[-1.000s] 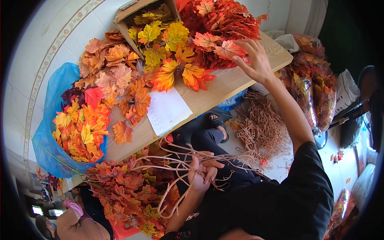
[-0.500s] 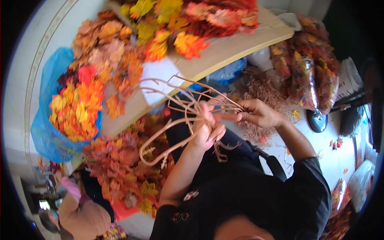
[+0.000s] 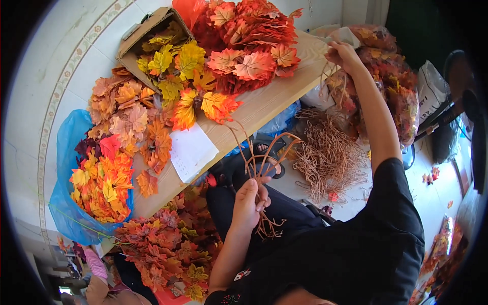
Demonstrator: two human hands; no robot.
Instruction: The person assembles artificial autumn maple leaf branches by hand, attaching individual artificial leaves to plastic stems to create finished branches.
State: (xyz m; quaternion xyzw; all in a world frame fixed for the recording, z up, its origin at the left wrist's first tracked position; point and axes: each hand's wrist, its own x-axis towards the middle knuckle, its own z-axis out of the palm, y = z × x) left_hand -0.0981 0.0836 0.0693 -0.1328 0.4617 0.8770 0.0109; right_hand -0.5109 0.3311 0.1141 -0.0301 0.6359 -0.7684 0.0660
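My left hand (image 3: 247, 204) is closed around a bundle of bare brown plastic stems (image 3: 268, 228) above my lap. Their looped ends fan out over the fist and their curled tips hang below it. Stretched far right, my right hand (image 3: 344, 57) is over the right end of the wooden table (image 3: 244, 119). Its fingers are pinched, and a thin brown stem (image 3: 328, 76) shows just below them. Beneath that arm, a big tangled heap of similar brown stems (image 3: 330, 157) lies on the floor.
Artificial maple leaves in red piles (image 3: 249, 46), a cardboard box (image 3: 147, 38) and a blue bag (image 3: 63, 173) cover the table's far and left parts. A white paper (image 3: 190, 152) lies there too. Bagged leaves (image 3: 389, 71) stand right; another person (image 3: 109, 292) is lower left.
My right hand has left the bundle and swung out to the far right over the table end. My left hand has lowered slightly, still gripping the stems; the view has shifted.
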